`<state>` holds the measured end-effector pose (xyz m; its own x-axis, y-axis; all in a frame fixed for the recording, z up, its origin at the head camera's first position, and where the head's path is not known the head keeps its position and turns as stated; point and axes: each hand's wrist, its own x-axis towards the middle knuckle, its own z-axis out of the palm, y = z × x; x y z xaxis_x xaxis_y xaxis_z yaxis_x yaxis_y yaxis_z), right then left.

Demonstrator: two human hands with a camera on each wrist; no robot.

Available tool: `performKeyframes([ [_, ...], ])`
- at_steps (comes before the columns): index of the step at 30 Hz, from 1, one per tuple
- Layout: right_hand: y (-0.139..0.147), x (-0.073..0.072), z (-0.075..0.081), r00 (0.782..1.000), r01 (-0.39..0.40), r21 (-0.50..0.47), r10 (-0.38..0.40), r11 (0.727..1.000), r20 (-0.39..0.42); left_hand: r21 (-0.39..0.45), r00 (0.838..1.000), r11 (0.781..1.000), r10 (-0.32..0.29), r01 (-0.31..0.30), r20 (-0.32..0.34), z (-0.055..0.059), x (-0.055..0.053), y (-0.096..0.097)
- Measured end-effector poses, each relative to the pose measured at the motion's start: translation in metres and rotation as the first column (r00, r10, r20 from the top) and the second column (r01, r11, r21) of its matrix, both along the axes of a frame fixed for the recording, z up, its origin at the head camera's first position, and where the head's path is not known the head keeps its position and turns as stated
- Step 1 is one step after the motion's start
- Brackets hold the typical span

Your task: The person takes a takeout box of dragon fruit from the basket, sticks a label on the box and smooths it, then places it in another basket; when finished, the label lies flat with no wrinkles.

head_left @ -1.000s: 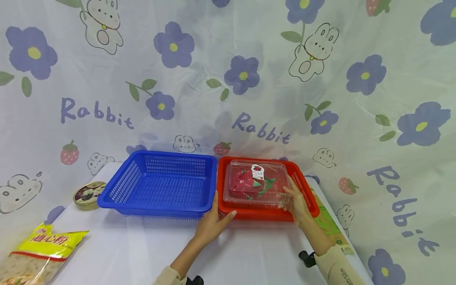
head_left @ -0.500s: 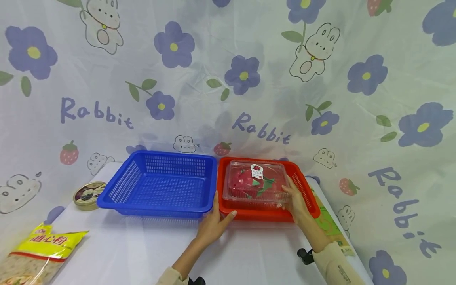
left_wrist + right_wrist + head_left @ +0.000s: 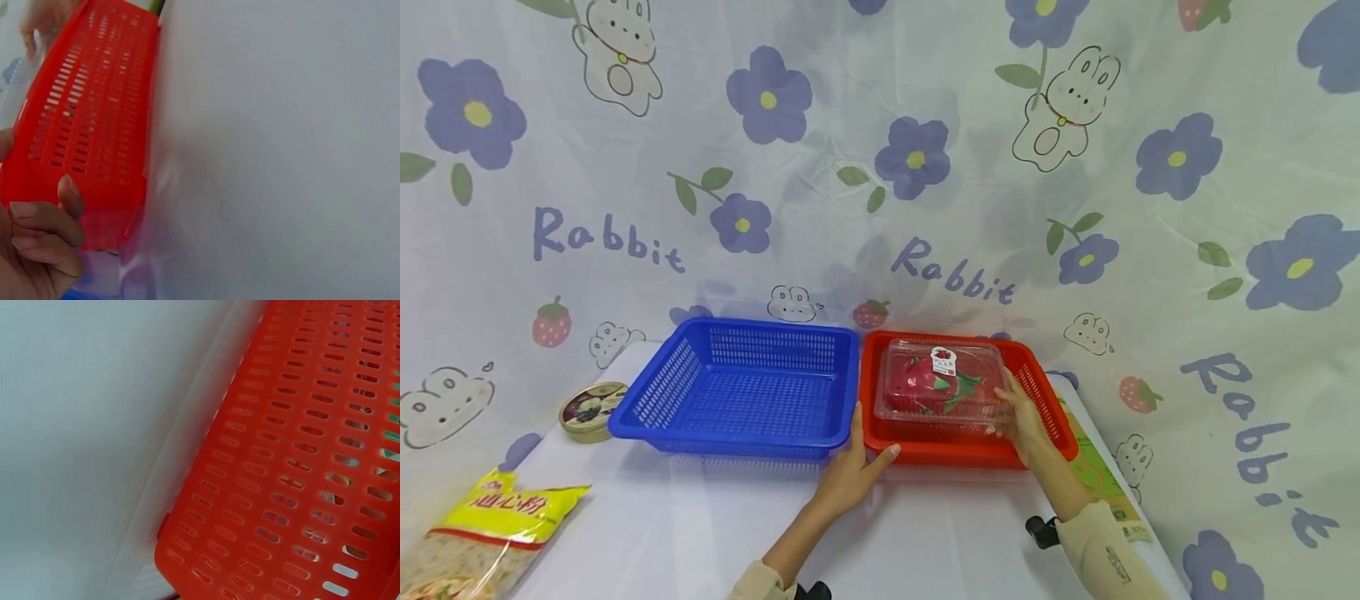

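A clear plastic box of dragon fruit with a white label sits in the red basket in the head view. My right hand grips the box's right side, thumb on its near side. At the left front corner of that basket is my left hand, its thumb over the rim and one finger up between the two baskets. The left wrist view shows curled fingers against the red wall. In the right wrist view, the slotted wall of the basket hides most of the hand.
To the left, a blue basket touches the red one. A round tin stands beside it. Nearer lies a yellow-topped bag. A green and yellow packet lies right of the red basket. A printed cloth hangs behind.
The near edge of the dragon fruit box has risen slightly in my right hand. My left hand stays at the basket corner. The head view has shifted a little.
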<state>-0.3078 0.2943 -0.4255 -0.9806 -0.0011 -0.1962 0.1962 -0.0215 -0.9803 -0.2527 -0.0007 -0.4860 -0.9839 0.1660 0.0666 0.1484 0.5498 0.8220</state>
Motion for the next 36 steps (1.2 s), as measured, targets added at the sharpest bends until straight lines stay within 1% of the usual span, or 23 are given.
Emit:
performKeyframes([
  [8, 0.0, -0.005, -0.003, 1.0, -0.016, 0.043, 0.016, 0.999, 0.0, -0.013, 1.0, 1.0, -0.001, 0.001, 0.017, -0.001, -0.002, 0.0],
  [15, 0.001, -0.007, -0.006, 1.0, -0.013, 0.039, 0.013, 0.999, 0.003, -0.011, 1.0, 1.0, 0.004, -0.004, 0.031, 0.0, -0.001, 0.001],
  [20, 0.001, -0.009, -0.007, 1.0, -0.029, 0.033, 0.029, 0.999, 0.003, -0.006, 0.999, 1.0, 0.004, -0.003, 0.041, 0.001, 0.0, 0.001],
  [29, 0.0, -0.009, -0.006, 1.0, -0.029, 0.056, 0.029, 0.998, 0.01, 0.003, 1.0, 1.0, -0.004, 0.004, 0.027, 0.001, 0.0, 0.0],
  [36, 0.0, -0.012, -0.008, 0.999, -0.03, 0.057, 0.029, 0.998, 0.019, 0.001, 1.0, 1.0, -0.003, 0.003, 0.022, 0.002, 0.0, 0.0],
])
